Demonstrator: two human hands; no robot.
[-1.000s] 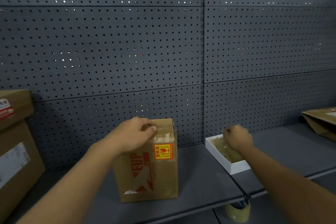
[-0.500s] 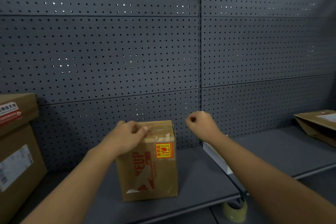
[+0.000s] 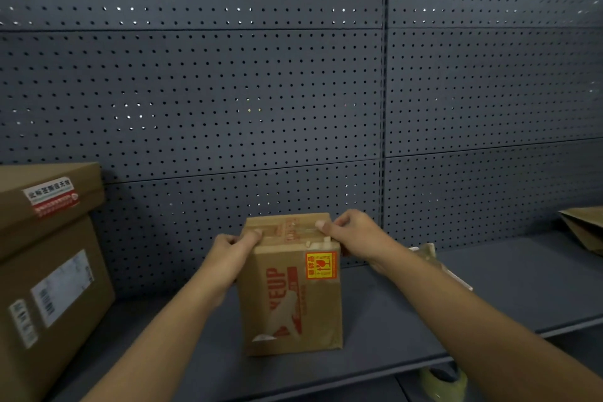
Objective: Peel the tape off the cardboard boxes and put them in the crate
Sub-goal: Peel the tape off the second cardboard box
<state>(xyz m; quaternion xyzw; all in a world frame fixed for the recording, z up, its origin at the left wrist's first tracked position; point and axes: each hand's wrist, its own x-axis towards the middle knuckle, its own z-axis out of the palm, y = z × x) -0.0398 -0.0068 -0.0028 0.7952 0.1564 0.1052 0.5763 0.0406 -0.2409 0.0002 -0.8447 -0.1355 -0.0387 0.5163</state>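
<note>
A brown cardboard box (image 3: 290, 297) with red print stands upright on the shelf (image 3: 408, 320), clear tape (image 3: 295, 232) across its top.

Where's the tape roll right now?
Head view, bottom right: the tape roll sits below the front edge of the shelf, under the right forearm, lower right of the small cardboard box.

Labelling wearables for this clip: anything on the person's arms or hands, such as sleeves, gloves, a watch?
Nothing worn that shows. The left hand and the right hand are bare, with no gloves, rings or tape on them. Both forearms are bare up to the frame edge, with no sleeve cuff, watch or wristband in view. Upper arms are out of frame.
</note>
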